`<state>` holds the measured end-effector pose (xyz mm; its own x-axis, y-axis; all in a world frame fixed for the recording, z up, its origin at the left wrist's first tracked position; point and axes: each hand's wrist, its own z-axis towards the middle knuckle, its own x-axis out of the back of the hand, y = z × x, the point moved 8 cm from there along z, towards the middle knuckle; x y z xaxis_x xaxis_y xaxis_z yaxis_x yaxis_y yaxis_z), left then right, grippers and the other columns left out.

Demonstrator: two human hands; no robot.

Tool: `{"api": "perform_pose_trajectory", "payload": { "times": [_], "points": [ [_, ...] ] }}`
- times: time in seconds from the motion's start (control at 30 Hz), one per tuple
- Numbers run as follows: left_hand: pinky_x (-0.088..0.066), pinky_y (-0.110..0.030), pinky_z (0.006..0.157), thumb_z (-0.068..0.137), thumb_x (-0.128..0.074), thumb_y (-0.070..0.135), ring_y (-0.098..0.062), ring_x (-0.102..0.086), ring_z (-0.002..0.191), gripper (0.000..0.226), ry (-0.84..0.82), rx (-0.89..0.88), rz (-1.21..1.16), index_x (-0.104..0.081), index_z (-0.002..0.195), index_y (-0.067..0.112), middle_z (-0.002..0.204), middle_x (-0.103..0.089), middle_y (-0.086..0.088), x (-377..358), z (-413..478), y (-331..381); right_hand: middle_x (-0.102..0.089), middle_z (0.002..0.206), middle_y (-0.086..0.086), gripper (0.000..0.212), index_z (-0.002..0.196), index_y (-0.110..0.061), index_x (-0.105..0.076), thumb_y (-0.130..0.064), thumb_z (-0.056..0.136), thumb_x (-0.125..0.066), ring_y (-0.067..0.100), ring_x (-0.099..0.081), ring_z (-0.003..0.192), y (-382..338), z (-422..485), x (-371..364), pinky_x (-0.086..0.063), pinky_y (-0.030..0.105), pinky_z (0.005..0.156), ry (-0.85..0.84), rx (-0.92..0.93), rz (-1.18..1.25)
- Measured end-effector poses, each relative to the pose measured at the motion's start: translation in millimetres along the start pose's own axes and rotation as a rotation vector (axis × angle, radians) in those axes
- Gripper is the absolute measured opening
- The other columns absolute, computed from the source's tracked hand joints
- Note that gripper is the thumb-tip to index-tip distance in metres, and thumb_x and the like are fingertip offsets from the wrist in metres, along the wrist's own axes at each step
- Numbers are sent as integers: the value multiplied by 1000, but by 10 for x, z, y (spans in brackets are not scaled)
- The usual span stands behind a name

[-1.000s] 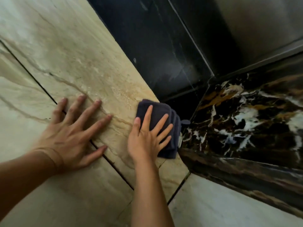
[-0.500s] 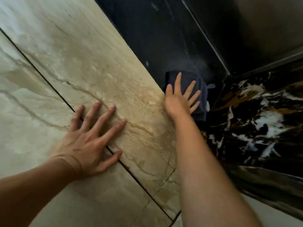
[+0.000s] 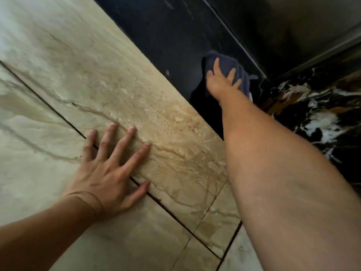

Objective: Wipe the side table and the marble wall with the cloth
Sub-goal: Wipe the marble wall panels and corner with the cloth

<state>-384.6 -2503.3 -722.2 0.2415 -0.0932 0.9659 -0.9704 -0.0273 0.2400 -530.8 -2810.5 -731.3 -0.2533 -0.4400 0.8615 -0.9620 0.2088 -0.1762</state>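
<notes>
My right hand [image 3: 220,81] presses a folded dark blue cloth [image 3: 226,61] flat against the black marble wall panel [image 3: 166,36], fingers spread over it. The arm stretches far forward from the lower right. My left hand [image 3: 109,169] lies flat with fingers apart on the beige veined marble wall [image 3: 97,85], across a dark joint line, holding nothing. Most of the cloth is under the right hand; its edges show above and to the right.
A black marble surface with white and gold veins [image 3: 316,122] lies at the right. A metallic grey panel [image 3: 312,20] fills the upper right corner. Dark joint lines cross the beige slabs. A pale slab [image 3: 240,255] shows at the bottom.
My right hand has slid the cloth from the beige marble's edge up and further onto the black panel. My left hand has stayed flat on the beige marble.
</notes>
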Motion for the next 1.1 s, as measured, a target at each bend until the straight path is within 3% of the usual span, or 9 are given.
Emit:
{"api": "perform_pose_trajectory", "payload": {
  "times": [0.1, 0.27, 0.37, 0.4, 0.67, 0.83, 0.9, 1.0, 1.1],
  "points": [
    [-11, -67, 115, 78, -38, 74, -49, -16, 147, 86, 2, 19, 6, -33, 152, 30, 161, -26, -17, -28, -10, -82, 19, 166, -2, 54, 150, -56, 3, -54, 100, -18, 32, 18, 151, 138, -636, -330, 8, 52, 119, 16, 140, -117],
    [-3, -65, 117, 79, -34, 73, -48, -5, 149, 84, -31, 61, -2, -25, 153, 33, 164, -16, -15, -27, 47, -61, 25, 164, -5, 55, 148, -58, 7, -54, 100, -20, 28, 26, 149, 798, -2464, -1078, 10, 52, 119, 2, 228, -97],
    [1, -67, 116, 83, -32, 69, -48, 1, 149, 80, -41, 122, -76, -20, 154, 34, 165, -9, -14, 31, 199, -95, 30, 162, -3, 57, 149, -56, 6, -54, 100, -23, 31, 30, 147, 890, -2959, -1295, 13, 53, 117, -66, 252, -138],
    [1, -68, 116, 84, -32, 68, -48, 3, 149, 79, -112, -13, -22, -19, 154, 33, 166, -7, -14, -1, -49, 15, 30, 162, -3, 58, 149, -55, 5, -54, 100, -24, 32, 30, 147, 993, -3399, -1530, 12, 53, 117, -127, 132, -43],
    [4, -66, 117, 88, -26, 61, -43, 9, 150, 72, -112, 8, -26, -15, 154, 33, 166, 0, -12, -44, -62, -4, 30, 162, -1, 59, 150, -54, 6, -53, 100, -25, 34, 28, 147, 917, -3550, -1637, 10, 58, 118, -72, 41, 34],
    [2, -65, 117, 90, -21, 58, -45, 3, 150, 64, -27, -49, -85, -28, 149, 33, 166, -11, -11, -9, -117, 0, 41, 157, -1, 69, 149, -52, 16, -60, 97, -29, 33, 37, 143, 633, -4384, -2117, 16, 57, 115, -148, 10, 78],
    [0, -62, 119, 90, -23, 59, -44, -3, 150, 61, 6, -70, -154, -41, 142, 33, 163, -21, -9, 53, -129, -22, 32, 161, -2, 67, 152, -51, 1, -54, 97, -38, 32, 29, 147, 601, -4686, -2227, 9, 56, 118, -178, 1, 149],
    [-20, -45, 117, 92, -33, 54, -35, -29, 143, 55, -20, -147, -404, -62, 125, 21, 149, -46, -11, 143, -424, -75, -17, 166, 1, 45, 140, -35, -51, -35, 96, -51, 29, -16, 149, 751, -4943, -2089, -19, 44, 119, 6, -44, 378],
    [-34, -39, 109, 92, -43, 45, -32, -44, 128, 48, -90, -167, -569, -69, 113, 9, 132, -59, -13, 154, -1220, -272, -36, 159, 3, 42, 135, -17, -60, -20, 94, -54, 26, -35, 141, 805, -5175, -2086, -30, 36, 116, 78, -87, 490]
  ]
}}
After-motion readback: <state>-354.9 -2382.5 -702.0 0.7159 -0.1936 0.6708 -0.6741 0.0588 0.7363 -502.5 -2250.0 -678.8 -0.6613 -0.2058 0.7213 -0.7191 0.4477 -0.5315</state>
